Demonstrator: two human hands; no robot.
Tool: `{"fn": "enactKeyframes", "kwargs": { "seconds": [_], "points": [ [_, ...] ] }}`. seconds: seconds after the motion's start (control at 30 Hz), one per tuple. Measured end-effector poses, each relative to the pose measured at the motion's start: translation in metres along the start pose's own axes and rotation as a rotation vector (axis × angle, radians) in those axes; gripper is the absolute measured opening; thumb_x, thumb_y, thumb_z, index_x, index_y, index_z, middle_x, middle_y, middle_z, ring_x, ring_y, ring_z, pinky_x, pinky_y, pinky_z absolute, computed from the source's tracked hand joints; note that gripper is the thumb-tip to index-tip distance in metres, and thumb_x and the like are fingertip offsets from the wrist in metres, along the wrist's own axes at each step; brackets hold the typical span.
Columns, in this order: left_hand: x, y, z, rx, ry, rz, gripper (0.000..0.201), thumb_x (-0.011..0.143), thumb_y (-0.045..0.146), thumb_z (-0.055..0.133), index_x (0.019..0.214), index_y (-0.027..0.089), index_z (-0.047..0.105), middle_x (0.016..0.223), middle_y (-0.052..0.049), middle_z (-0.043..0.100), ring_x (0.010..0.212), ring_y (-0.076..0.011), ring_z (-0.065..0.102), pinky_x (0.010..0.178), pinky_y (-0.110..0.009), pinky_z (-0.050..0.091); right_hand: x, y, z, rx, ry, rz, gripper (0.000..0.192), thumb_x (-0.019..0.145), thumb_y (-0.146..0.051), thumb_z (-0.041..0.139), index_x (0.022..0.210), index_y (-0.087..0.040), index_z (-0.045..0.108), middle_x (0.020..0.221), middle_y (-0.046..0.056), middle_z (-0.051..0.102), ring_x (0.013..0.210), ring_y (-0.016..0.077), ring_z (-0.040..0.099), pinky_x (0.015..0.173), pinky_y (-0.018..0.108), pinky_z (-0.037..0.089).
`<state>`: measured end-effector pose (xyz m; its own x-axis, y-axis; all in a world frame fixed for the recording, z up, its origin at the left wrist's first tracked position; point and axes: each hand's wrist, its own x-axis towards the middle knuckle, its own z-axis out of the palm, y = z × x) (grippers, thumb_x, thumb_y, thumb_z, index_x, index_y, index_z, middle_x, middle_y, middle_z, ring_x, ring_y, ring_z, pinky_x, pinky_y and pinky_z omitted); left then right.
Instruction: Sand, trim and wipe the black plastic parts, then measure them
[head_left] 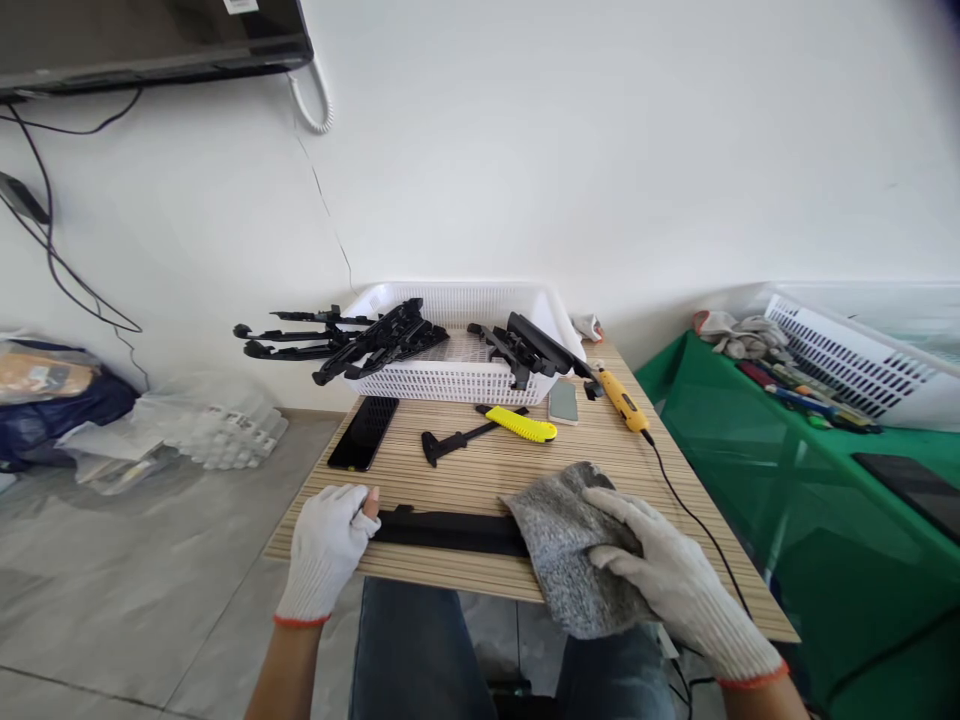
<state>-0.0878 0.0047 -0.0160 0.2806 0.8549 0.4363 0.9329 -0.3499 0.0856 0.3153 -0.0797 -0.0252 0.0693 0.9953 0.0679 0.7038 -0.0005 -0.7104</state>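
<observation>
While pinning down the near end of a long flat black plastic strip (450, 530), left hand (328, 545) in a white knitted work glove, fingers curled over the strip's left end, bare thumb tip poking out of the glove and pressed onto the wood. Strip lying along the front edge of the small striped wooden tabletop (487, 475), running rightward and vanishing under a grey speckled cloth (559, 545). Right hand (660, 560), gloved alike, spread flat on top of that cloth, fingers loosely bent and pressing it down onto the strip's right end; part of the cloth drooping over the table's front edge.

Further back, from the left: dark smartphone (364, 432) lying face up near the left edge; behind it a white perforated plastic basket (457, 382) against the wall, long black moulded plastic parts (341, 340) sticking out over its left rim, more of them leaning on its right rim. Just in front of the basket, a black plastic lever-shaped part (450, 441) touching a yellow utility knife (523, 424), then a small grey-green rectangular block (563, 401), then a yellow-handled corded tool (622, 400) with its black cable trailing off the right edge.

Off to the right, well apart, a green-covered table (750, 470) with crumpled gloves, assorted hand tools and a second white basket (855, 370).
</observation>
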Motion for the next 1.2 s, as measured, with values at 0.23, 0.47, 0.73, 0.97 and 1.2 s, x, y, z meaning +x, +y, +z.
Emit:
{"fn": "enactKeyframes", "kwargs": {
  "seconds": [0.23,0.47,0.73,0.97,1.2],
  "points": [
    [0.001,0.000,-0.003,-0.027,-0.002,0.004,0.044,0.100,0.038,0.034,0.060,0.022,0.044,0.057,-0.002,0.055,0.057,-0.0181,0.049,0.060,-0.032,0.032,0.002,-0.006,0.006,-0.104,0.004,0.000,0.052,0.078,-0.037,0.065,0.129,-0.027,0.066,0.132,0.007,0.065,0.122,0.0314,0.060,0.103,0.049,0.049],
    [0.002,0.002,-0.006,-0.053,0.010,-0.014,0.043,0.098,0.039,0.036,0.060,0.022,0.045,0.057,-0.002,0.055,0.057,-0.0191,0.050,0.059,-0.032,0.032,0.001,-0.015,0.006,-0.079,0.025,-0.003,0.048,0.082,-0.040,0.062,0.129,-0.028,0.065,0.133,0.007,0.064,0.124,0.0314,0.057,0.104,0.050,0.048],
    [0.004,0.009,-0.006,-0.017,0.032,-0.008,0.045,0.099,0.040,0.033,0.057,0.023,0.042,0.054,-0.002,0.055,0.054,-0.0191,0.049,0.058,-0.032,0.031,0.003,-0.011,0.000,0.004,-0.001,0.059,0.047,0.080,-0.036,0.063,0.127,-0.031,0.066,0.132,0.004,0.065,0.124,0.0284,0.057,0.106,0.047,0.046],
    [0.004,0.012,-0.006,0.004,0.005,-0.040,0.044,0.098,0.038,0.034,0.058,0.023,0.044,0.056,-0.003,0.057,0.056,-0.0192,0.051,0.059,-0.032,0.031,0.002,-0.014,0.001,-0.051,0.003,0.037,0.051,0.081,-0.037,0.063,0.132,-0.029,0.064,0.139,0.005,0.061,0.129,0.0283,0.054,0.110,0.048,0.042],
    [0.005,0.017,-0.006,-0.023,-0.027,-0.054,0.043,0.098,0.035,0.037,0.058,0.021,0.047,0.058,-0.003,0.059,0.057,-0.0185,0.052,0.060,-0.032,0.032,0.005,-0.010,0.000,-0.006,0.012,-0.088,0.031,0.087,-0.033,0.057,0.114,-0.030,0.073,0.127,0.004,0.068,0.123,0.0261,0.060,0.106,0.045,0.048]
  ]
}}
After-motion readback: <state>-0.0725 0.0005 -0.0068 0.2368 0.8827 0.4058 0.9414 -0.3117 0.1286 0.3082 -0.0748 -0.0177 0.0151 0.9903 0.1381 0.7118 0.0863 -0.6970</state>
